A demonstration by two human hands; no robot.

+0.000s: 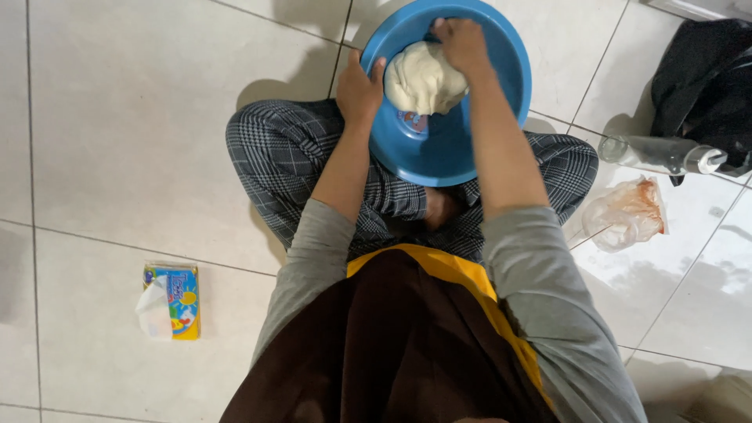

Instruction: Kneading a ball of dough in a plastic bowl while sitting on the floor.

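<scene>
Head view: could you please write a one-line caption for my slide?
Seated cross-legged on floor tiles, a person steadies a blue basin with the left hand while the right hand presses pale dough.

Seated figure in loose home clothes.
Grey long sleeves pushed up the forearms, dark brown apron edged in yellow near, grey checked trousers farther out.

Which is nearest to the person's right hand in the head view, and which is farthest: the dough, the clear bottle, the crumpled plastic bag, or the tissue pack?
From the right hand:
1. Dough, touching the hand, inside the blue basin.
2. Clear bottle, lying on the floor to the right.
3. Crumpled plastic bag, right side, below the bottle.
4. Tissue pack, far lower left.
</scene>
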